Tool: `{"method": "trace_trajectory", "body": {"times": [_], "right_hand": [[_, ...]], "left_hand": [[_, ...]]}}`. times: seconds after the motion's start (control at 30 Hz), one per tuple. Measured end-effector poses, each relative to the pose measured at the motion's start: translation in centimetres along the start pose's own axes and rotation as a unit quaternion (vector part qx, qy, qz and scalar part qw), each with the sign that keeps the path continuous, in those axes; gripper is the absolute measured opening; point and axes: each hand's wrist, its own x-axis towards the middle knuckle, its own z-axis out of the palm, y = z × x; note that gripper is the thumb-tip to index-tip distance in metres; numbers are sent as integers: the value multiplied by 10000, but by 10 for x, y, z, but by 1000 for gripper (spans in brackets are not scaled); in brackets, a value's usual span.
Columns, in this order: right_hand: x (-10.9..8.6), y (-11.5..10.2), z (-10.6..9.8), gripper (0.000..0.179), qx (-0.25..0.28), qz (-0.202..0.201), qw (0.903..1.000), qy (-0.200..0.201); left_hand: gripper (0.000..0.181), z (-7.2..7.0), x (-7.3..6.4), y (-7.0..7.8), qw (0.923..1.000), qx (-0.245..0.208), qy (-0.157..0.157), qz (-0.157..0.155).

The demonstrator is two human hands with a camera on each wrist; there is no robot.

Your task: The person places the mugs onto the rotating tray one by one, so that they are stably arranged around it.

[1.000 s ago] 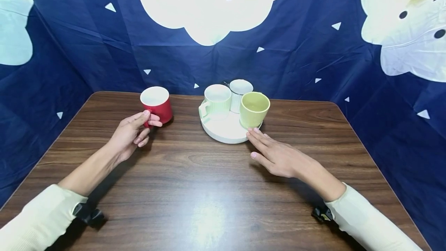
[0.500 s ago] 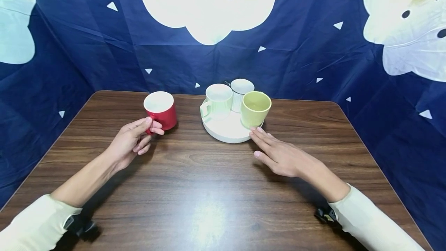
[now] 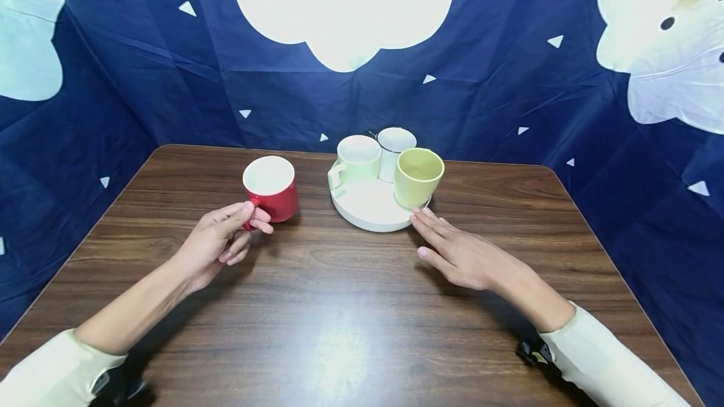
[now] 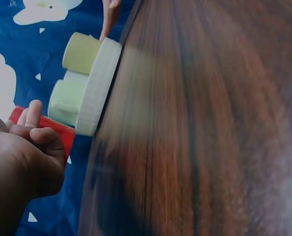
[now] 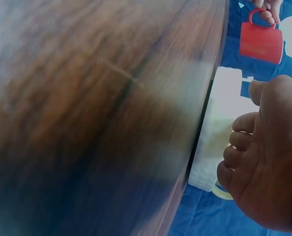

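Observation:
My left hand (image 3: 217, 240) pinches the handle of a red mug (image 3: 278, 201) with a white inside. In the right wrist view the red mug (image 5: 260, 43) is upright and raised above the tabletop. My right hand (image 3: 466, 255) has its fingers straight, with the fingertips at the front right rim of a round white tray (image 3: 370, 218). Just behind those fingertips stands a yellow-green mug (image 3: 417, 182) on the tray. Also on it are a pale green ribbed mug (image 3: 362, 165) with its handle to the left and a white mug (image 3: 389, 159) with a dark rim, partly hidden.
The brown wooden table (image 3: 317, 281) reaches back to a dark blue cloth (image 3: 186, 93) with clouds and triangles. Bare wood lies between the red mug and the tray.
My left hand has brought the red mug toward me and a little to the right. My right hand stays at the tray's rim; the view has shifted slightly.

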Motion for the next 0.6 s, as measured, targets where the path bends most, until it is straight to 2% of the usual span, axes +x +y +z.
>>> {"method": "trace_trajectory", "body": {"times": [0.3,0.6], "right_hand": [[0,1,0,69,-9,-29,10000,21],[-1,1,1,69,-3,-13,10000,23]], "left_hand": [[34,12,-7,6,9994,256,-148,-175],[34,20,-9,11,9984,369,-399,-132]]}}
